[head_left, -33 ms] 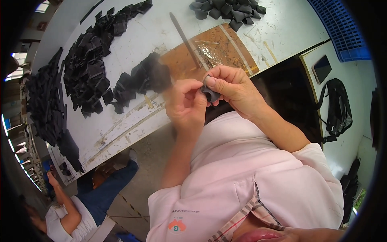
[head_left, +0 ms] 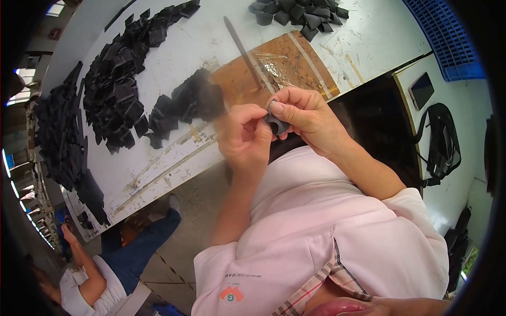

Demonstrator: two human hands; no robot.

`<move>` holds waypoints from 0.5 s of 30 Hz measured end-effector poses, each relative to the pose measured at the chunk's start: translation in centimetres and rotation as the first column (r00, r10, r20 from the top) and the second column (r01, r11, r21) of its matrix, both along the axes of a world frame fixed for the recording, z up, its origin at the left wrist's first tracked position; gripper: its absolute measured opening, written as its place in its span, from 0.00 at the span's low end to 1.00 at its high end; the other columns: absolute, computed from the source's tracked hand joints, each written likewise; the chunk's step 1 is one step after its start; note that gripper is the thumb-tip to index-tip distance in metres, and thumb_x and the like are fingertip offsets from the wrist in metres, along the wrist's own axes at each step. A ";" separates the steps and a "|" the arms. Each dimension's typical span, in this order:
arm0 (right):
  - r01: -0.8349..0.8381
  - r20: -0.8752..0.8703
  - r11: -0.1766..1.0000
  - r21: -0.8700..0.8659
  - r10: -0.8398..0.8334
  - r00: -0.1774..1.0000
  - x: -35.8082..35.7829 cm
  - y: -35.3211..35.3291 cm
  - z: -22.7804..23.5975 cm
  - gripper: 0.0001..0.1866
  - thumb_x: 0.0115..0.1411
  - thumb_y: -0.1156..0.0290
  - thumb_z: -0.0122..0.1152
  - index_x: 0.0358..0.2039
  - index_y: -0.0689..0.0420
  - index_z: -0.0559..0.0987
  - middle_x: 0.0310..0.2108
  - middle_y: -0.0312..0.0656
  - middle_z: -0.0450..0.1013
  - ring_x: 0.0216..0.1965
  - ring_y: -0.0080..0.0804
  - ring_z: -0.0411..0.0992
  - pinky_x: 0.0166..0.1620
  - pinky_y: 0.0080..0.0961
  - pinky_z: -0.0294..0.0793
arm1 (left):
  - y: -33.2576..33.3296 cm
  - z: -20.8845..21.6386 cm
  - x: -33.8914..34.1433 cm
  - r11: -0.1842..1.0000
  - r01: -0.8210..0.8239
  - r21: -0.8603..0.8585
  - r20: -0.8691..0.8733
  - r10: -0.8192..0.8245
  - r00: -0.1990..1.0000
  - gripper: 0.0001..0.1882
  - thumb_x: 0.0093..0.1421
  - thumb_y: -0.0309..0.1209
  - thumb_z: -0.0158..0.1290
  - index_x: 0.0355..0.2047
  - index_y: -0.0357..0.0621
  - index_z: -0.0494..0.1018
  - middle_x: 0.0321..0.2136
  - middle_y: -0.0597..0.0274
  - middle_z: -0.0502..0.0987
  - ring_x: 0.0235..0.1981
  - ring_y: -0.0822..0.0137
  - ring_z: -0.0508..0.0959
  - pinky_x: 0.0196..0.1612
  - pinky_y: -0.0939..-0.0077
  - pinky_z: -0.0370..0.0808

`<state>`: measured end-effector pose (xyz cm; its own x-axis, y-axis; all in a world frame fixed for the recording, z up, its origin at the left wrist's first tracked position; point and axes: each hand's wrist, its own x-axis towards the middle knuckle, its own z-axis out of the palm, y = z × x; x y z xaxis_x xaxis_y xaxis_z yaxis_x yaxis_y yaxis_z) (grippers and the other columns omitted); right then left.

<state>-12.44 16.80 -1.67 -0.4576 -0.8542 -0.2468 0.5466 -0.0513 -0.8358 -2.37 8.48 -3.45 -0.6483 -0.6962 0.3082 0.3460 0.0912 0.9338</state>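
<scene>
Both my hands are pinched on one small dark grey, curled fabric piece [head_left: 276, 124], held just off the table's front edge. My left hand [head_left: 244, 138] grips its left side between thumb and forefinger. From the right, my right hand [head_left: 307, 120] presses its thumb on the upper rim of the piece. A dark hollow shows in the piece; its underside is hidden by fingers. Behind my hands lies a worn brown board [head_left: 237, 73] with clear tape on it. A flat, dark, narrow strip [head_left: 240, 45] rests partly across that board.
A white table [head_left: 184, 50] carries a long heap of black pieces [head_left: 113, 87], a smaller heap [head_left: 192, 97] and curled grey pieces [head_left: 300, 15]. At right are a blue basket [head_left: 453, 42], phone [head_left: 421, 90] and black mesh bag [head_left: 441, 139]. Another person [head_left: 97, 279] sits lower left.
</scene>
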 end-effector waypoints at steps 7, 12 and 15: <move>-0.030 0.149 0.998 0.063 0.020 0.989 0.1 -0.3 -0.9 0.07 0.57 0.70 0.53 0.30 0.60 0.73 0.23 0.34 0.70 0.20 0.17 0.68 0.23 0.12 0.70 | -0.9 -2.0 0.2 0.990 -0.038 -0.136 -0.028 0.035 0.999 0.09 0.48 0.14 0.48 0.29 0.37 0.66 0.27 0.57 0.68 0.23 0.74 0.69 0.21 0.85 0.69; 0.015 0.330 1.000 0.025 -0.023 0.944 0.1 -0.9 -1.7 0.08 0.58 0.68 0.51 0.30 0.59 0.73 0.22 0.34 0.70 0.20 0.16 0.67 0.23 0.12 0.69 | -0.9 -2.7 0.1 0.959 -0.077 -0.273 -0.051 0.065 0.997 0.09 0.46 0.13 0.48 0.28 0.38 0.66 0.26 0.57 0.69 0.21 0.74 0.69 0.18 0.85 0.67; 0.043 0.283 0.998 0.048 -0.055 0.958 -0.3 -1.4 -1.5 0.09 0.58 0.67 0.50 0.30 0.58 0.74 0.23 0.33 0.70 0.22 0.15 0.66 0.25 0.12 0.69 | -0.6 -1.9 -0.6 0.981 -0.138 0.137 0.038 0.134 0.990 0.11 0.46 0.14 0.49 0.31 0.39 0.68 0.30 0.56 0.68 0.25 0.72 0.70 0.25 0.85 0.68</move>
<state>-12.75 15.44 -3.17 -0.4044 -0.8192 -0.4066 0.7595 -0.0530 -0.6484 -2.96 7.84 -5.35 -0.5519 -0.8132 0.1846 0.3123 0.0038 0.9500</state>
